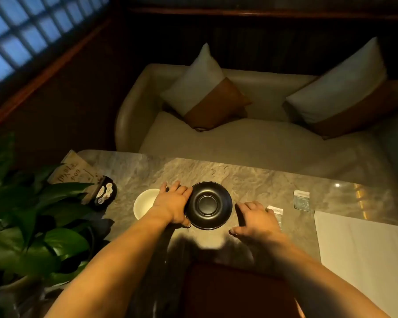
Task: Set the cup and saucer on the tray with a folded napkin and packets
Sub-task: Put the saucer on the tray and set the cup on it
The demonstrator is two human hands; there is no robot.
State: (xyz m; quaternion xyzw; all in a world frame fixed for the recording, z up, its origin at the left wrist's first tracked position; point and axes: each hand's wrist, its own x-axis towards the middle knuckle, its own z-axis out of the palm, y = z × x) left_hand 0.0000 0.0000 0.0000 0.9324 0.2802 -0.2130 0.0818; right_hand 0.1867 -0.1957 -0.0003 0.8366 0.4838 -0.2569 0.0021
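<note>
— Where do we have the saucer (pixel 208 205)?
— On the table (pixel 250 180), our left hand (pixel 174 204) gripping its left rim, the cup (pixel 144 203) just beside.
— And our right hand (pixel 257 222)?
— Fingers spread, grasping nothing, near a packet (pixel 276 212).

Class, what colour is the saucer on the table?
Black saucer, clearest in the head view.

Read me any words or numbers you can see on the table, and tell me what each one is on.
Wooden sign: large characters, too blurred to read; below them what looks like "609", uncertain.
Teal packet: print too small to read.
White packet: print too blurred to read.
</note>
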